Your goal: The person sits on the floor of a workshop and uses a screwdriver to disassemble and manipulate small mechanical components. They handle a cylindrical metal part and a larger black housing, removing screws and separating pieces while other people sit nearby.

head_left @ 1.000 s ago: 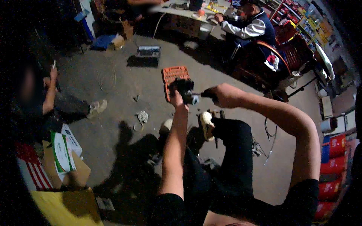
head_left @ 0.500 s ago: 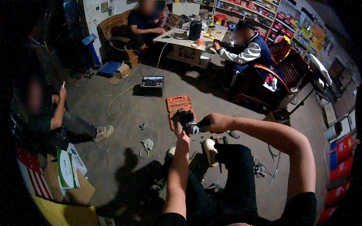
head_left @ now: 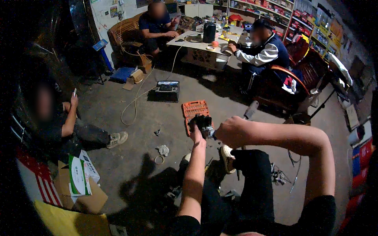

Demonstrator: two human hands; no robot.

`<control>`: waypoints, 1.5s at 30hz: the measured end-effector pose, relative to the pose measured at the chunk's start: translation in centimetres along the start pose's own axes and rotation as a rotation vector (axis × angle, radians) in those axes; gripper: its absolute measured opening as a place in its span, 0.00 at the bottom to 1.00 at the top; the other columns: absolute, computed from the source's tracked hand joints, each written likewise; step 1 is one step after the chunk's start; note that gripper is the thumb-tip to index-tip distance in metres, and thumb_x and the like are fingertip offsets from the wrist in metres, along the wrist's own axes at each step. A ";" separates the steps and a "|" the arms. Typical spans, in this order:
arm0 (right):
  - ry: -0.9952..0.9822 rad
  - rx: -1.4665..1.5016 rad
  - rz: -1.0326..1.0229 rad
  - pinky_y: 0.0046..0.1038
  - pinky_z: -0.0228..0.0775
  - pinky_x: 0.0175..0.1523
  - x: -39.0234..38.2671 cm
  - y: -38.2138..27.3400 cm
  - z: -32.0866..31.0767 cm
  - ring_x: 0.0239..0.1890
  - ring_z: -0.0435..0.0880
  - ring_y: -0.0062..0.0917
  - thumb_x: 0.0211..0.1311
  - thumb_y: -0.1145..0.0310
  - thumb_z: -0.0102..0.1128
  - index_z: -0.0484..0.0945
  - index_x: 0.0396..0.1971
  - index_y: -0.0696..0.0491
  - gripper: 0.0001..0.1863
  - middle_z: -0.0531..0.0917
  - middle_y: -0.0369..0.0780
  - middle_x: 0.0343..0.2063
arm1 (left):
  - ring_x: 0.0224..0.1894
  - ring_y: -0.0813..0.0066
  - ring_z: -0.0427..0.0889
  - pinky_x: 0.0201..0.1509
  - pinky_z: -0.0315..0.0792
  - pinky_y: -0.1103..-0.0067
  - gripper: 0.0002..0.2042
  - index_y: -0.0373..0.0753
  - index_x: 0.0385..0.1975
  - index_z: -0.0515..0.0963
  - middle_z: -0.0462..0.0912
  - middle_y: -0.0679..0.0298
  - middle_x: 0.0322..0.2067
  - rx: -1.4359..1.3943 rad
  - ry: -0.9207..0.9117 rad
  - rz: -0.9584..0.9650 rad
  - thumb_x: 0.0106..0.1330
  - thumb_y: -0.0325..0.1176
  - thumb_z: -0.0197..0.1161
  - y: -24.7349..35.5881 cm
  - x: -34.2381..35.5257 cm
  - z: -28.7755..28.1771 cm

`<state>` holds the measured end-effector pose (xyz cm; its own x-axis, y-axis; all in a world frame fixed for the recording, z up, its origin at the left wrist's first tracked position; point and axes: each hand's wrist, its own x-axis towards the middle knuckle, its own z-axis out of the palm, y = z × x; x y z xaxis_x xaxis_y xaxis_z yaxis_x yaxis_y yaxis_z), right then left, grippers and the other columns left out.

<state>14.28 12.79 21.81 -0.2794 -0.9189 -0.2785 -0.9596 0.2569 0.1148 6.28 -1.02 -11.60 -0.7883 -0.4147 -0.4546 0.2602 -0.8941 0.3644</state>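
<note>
My left hand (head_left: 197, 135) is closed around a dark, blocky mechanical part (head_left: 204, 122) with a pale metal end (head_left: 211, 133), held up above the floor. At that metal end my right hand (head_left: 232, 131) is curled into a grip. A grey-handled tool (head_left: 251, 110) sticks up past the right wrist; its working end is hidden by my fingers. Behind the part lies an open orange socket set case (head_left: 195, 107), partly covered by the part and my left hand.
A black battery (head_left: 167, 92) stands on the floor ahead with a cable. A white rag (head_left: 162, 150), a ring (head_left: 159, 159) and loose metal parts (head_left: 279, 175) lie around my feet. One person sits at left; two sit by the table (head_left: 193, 44). Cardboard boxes (head_left: 92, 198) stand lower left.
The grey handle has swung from below my right wrist to above it, and my right hand has turned with it. The whole scene has shifted slightly right in view.
</note>
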 end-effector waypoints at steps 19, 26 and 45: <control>0.280 0.010 -0.454 0.29 0.75 0.30 -5.3 -10.8 -14.2 0.29 0.82 0.34 0.46 0.71 0.59 0.79 0.29 0.56 0.08 0.82 0.43 0.25 | 0.41 0.66 0.79 0.41 0.77 0.70 0.22 0.37 0.51 0.67 0.76 0.59 0.44 0.135 0.007 -0.018 0.61 0.42 0.59 0.5 -1.8 -1.0; 0.258 0.037 -0.418 0.28 0.74 0.30 -4.5 -10.2 -13.6 0.27 0.82 0.35 0.47 0.72 0.58 0.78 0.32 0.56 0.10 0.81 0.43 0.25 | 0.42 0.66 0.79 0.41 0.77 0.70 0.22 0.37 0.51 0.67 0.76 0.59 0.44 0.105 -0.041 -0.039 0.61 0.43 0.59 0.3 -2.1 -1.5; 0.394 0.938 0.547 0.25 0.67 0.33 -5.0 1.8 8.9 0.25 0.72 0.19 0.55 0.71 0.59 0.77 0.39 0.59 0.13 0.78 0.39 0.24 | 0.43 0.68 0.74 0.45 0.71 0.73 0.30 0.33 0.54 0.65 0.72 0.59 0.48 0.464 0.313 0.085 0.59 0.50 0.60 3.8 -5.0 3.6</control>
<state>13.64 20.50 14.93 -0.7941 -0.6032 -0.0744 -0.4073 0.6190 -0.6715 9.20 -1.69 -5.01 -0.5536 -0.5756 -0.6018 -0.0125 -0.7168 0.6971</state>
